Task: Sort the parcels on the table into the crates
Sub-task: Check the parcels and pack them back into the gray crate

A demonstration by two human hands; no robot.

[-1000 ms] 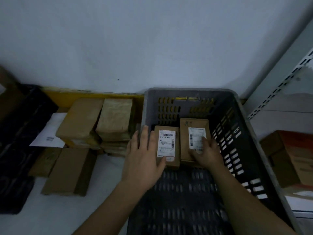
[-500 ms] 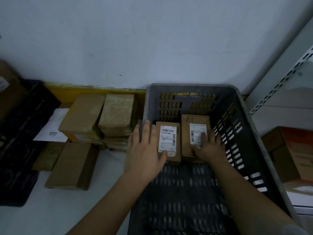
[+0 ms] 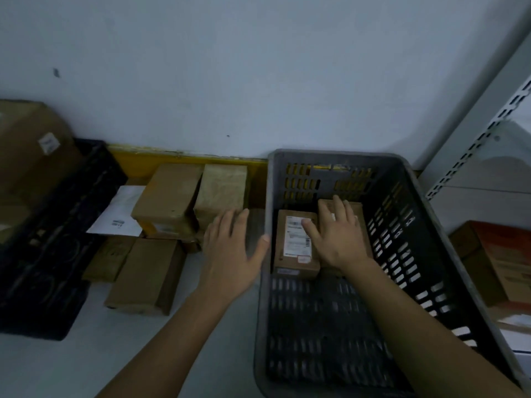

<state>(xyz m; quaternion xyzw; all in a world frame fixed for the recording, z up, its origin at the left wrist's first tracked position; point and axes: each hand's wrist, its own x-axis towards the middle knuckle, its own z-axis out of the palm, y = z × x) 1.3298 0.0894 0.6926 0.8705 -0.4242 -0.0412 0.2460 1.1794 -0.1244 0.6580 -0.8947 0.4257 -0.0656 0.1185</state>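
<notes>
A: Occlusions first. What is hidden or cut off?

B: The right hand (image 3: 337,235) lies flat on the right-hand parcel (image 3: 360,225) inside the grey crate (image 3: 402,254), covering most of its top and label. Its fingers are straight and spread, and the thumb reaches onto the labelled parcel (image 3: 297,244) beside it. The black crate (image 3: 54,254) at the left is cut off by the frame edge, and its contents are too dark to make out. The orange carton (image 3: 500,259) at the right is also cut off.

A: Left hand?

B: The left hand (image 3: 232,251) is outside the grey crate, over the table (image 3: 71,366), fingers extended and loosely apart, holding nothing. Its thumb tip is close to the crate wall; contact cannot be confirmed.

A: Appearance and position of the parcels?

B: Brown cardboard boxes. Two lie side by side near the far wall of the grey crate; the left one carries a white barcode label, text unreadable. On the table, two stacked parcels (image 3: 169,196) (image 3: 222,191) stand against the yellow strip (image 3: 184,160), with a flat parcel (image 3: 145,275) nearer and a white sheet (image 3: 120,214) beside them.
</notes>
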